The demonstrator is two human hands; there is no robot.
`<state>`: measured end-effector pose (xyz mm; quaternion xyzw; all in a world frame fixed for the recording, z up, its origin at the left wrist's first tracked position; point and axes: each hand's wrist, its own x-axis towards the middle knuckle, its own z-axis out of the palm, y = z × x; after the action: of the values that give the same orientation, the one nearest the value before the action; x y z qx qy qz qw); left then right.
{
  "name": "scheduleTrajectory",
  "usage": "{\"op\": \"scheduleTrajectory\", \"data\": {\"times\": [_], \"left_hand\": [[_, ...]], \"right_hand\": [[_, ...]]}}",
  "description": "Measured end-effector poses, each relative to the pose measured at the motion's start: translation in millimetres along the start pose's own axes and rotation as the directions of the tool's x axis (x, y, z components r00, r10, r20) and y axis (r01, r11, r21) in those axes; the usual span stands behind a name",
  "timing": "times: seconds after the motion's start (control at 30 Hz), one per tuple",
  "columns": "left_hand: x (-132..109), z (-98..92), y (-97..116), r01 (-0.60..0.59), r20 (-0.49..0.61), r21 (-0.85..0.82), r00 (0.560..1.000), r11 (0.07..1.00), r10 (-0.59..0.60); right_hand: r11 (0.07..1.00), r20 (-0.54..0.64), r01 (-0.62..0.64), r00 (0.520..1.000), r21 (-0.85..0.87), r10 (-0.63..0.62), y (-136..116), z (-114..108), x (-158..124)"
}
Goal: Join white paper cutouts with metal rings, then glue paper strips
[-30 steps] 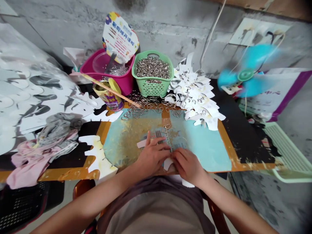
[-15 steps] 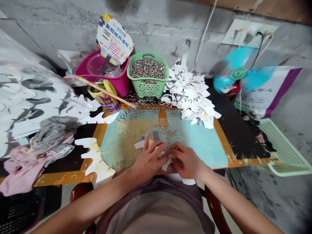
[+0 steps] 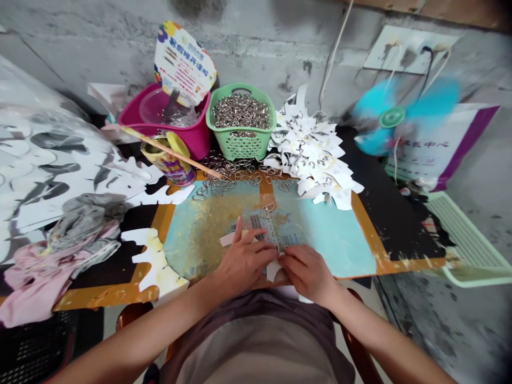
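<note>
- Grey wall point(image 3: 256, 48) behind; dark table point(image 3: 386, 224) with brown tape framing the mat.
- Mat point(image 3: 340, 237): blue-green, yellowish smears, heaviest on its left half. My judgement: smears could be tacky and grab thin card; the cleaner right half looks safer for laying work down.
- White heap point(image 3: 320, 160) overlaps the mat's far right corner, rings showing among the sheets.
- Basket point(image 3: 244, 143), green, loaded with rings, past the mat's far edge.
- Can point(image 3: 178, 172) at the mat's far left corner, stick point(image 3: 172, 152) lying across it.
- Left hand point(image 3: 244, 261) over the mat's near edge, palm down, one outer finger raised, the others reaching toward the right. Cannot tell if they grip; undersides hidden.
- Right hand point(image 3: 308, 269) just beside it, same edge, fingertips drawn together. What they pinch, if anything, cannot be told.
- White piece point(image 3: 273, 271) between the hands, at the mat's near edge, partly covered by fingers.
- Step, as I judge it: close fingertip work on that piece. Best done with one hand steadying, the other making small moves; light pressure, or card may crease.
- Loose rings point(image 3: 267, 210), mid-mat, in easy reach; sleeve-free wrists should pass above them.
</note>
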<state>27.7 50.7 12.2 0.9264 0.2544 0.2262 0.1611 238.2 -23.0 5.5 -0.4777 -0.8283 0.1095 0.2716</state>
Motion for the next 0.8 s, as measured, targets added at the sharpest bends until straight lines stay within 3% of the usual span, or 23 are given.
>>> {"op": "scheduleTrajectory", "data": {"times": [0.1,0.17,0.43,0.67,0.73,0.8], "left_hand": [[-1.2,2.0,-0.5,-0.011,-0.026,-0.002,1.000,1.000,0.011],[-1.6,2.9,-1.0,-0.013,-0.024,0.007,1.000,1.000,0.013],[-3.0,5.8,-3.6,-0.025,-0.052,0.007,0.998,1.000,0.026],[-3.6,3.4,-1.1,-0.004,-0.050,-0.003,0.999,1.000,0.004],[-3.7,2.9,0.6,-0.020,-0.036,0.024,0.999,1.000,0.021],[-3.8,3.2,1.9,-0.054,-0.032,0.059,0.998,0.997,0.056]], "right_hand": [[0.976,-0.021,-0.103,0.994,0.193,0.109,-1.4,-8.8,2.0],[0.966,-0.018,-0.115,0.992,0.231,0.122,0.5,-11.5,3.9],[0.998,0.068,0.014,0.997,0.055,-0.018,13.4,-1.7,8.4],[0.972,0.060,0.152,0.988,-0.181,-0.143,14.7,1.1,3.6],[0.969,0.089,0.164,0.985,-0.185,-0.150,15.4,-0.8,2.4],[0.987,0.096,0.136,0.987,-0.084,-0.127,15.4,-5.2,2.0]]}}
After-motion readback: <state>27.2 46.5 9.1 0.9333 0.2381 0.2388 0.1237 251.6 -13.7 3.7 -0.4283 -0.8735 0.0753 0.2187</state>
